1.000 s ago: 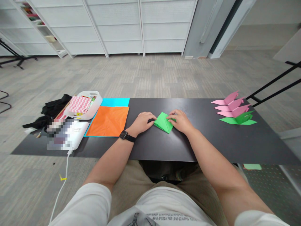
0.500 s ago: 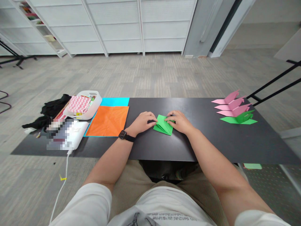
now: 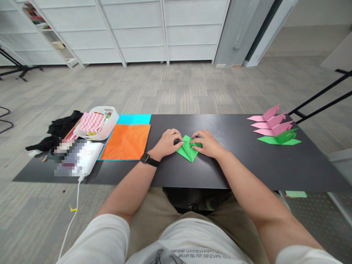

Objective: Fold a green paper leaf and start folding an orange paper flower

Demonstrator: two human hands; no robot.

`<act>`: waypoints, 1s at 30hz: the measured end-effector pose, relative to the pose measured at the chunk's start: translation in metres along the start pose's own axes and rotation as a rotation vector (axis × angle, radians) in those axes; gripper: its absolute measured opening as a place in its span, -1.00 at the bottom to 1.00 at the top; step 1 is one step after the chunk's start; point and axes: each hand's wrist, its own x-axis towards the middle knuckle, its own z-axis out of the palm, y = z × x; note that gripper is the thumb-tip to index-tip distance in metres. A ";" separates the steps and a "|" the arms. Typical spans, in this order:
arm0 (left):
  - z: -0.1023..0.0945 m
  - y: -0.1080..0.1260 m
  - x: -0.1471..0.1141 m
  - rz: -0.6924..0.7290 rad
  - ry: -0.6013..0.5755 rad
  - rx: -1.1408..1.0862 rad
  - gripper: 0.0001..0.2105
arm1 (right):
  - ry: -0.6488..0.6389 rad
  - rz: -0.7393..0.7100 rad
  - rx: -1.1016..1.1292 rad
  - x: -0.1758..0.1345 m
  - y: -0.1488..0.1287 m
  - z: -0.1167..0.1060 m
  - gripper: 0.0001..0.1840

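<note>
A folded sheet of green origami paper (image 3: 190, 154) lies on the dark table in front of me, one corner pointing towards me and creases running to it. My left hand (image 3: 167, 143), with a black watch on its wrist, pinches the paper's left corner between thumb and fingers. On the opposite side my right hand (image 3: 209, 143) grips the right part, its thumb and fingertips on the folded layers. My fingers hide both side corners.
Pink folded paper cranes (image 3: 272, 121) and a green one (image 3: 280, 139) stand at the table's right end. To the left are orange paper (image 3: 126, 142) over blue sheets, a white basket (image 3: 111, 124), black cloth (image 3: 66, 123) and a white device (image 3: 93, 154) with a cable.
The green paper has turned slightly, so its near corner now points more straight towards me. Both hands keep hold of its sides, and my right fingers have shifted a little.
</note>
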 end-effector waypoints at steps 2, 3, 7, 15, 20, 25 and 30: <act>0.005 0.000 0.000 -0.023 0.016 0.034 -0.93 | 0.004 0.003 -0.003 0.000 0.000 0.001 -0.84; 0.008 0.000 0.000 -0.033 0.023 0.052 -0.93 | 0.006 0.003 -0.004 0.000 0.000 0.001 -0.84; 0.015 0.000 0.000 -0.053 0.042 0.102 -0.95 | 0.003 0.005 0.000 0.000 -0.001 0.001 -0.83; 0.017 0.003 0.000 -0.088 0.061 0.115 -0.96 | 0.000 -0.009 0.010 0.000 -0.005 0.001 -0.73; 0.019 0.005 0.001 -0.116 0.071 0.136 -0.93 | -0.014 -0.005 -0.003 -0.001 -0.006 0.004 -0.65; 0.017 0.007 0.002 -0.109 0.075 0.156 -0.91 | -0.011 0.029 -0.043 -0.002 -0.006 0.006 -0.63; 0.015 0.011 0.002 -0.079 0.073 0.176 -0.90 | -0.004 0.073 -0.056 -0.003 -0.004 0.005 -0.62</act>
